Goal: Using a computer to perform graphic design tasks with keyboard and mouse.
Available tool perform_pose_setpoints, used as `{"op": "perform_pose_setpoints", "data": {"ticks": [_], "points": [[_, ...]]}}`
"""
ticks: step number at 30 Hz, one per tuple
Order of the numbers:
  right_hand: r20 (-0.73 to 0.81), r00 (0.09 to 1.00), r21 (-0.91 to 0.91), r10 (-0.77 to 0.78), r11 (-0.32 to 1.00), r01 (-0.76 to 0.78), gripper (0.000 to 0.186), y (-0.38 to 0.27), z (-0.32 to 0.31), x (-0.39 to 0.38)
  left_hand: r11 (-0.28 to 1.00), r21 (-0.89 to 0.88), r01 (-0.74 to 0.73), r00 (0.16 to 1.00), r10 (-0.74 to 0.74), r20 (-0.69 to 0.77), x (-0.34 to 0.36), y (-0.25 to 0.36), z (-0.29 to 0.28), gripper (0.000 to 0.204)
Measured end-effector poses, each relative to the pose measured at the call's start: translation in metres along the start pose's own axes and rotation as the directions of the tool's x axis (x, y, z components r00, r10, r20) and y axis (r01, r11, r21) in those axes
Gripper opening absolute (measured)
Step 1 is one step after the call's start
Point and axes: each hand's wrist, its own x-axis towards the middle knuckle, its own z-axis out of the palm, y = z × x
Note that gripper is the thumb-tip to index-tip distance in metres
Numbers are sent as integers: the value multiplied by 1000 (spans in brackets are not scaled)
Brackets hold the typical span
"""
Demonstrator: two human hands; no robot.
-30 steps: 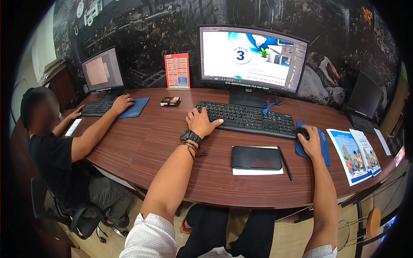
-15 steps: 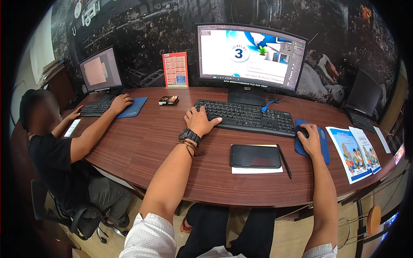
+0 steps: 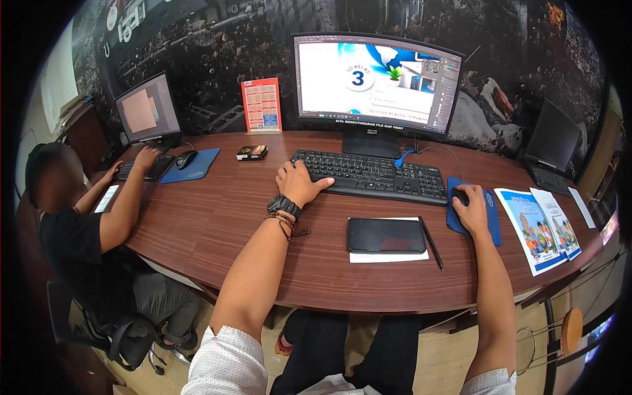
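Nothing has shifted since earlier: your left hand (image 3: 299,184) rests with fingers spread loosely on the keyboard's (image 3: 372,175) left end, while your right hand (image 3: 471,209) stays curled over the mouse (image 3: 460,195) on the table (image 3: 217,217).

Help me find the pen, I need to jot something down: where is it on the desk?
In the head view the black pen lies right of centre on the wooden desk, beside the dark phone and just left of the right hand.
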Motion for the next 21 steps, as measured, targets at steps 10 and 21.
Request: {"op": "perform_pose_setpoints", "data": {"ticks": [10,21], "points": [[-5,1000,44,-6,999,6,33,-2,0,-1,1000,2,-20,1000,20,-7,0,0,0,103],[-29,999,-16,45,999,-46,31,-1,0,-1,999,20,-30,997,31,-66,2,-2,3,103]]}}
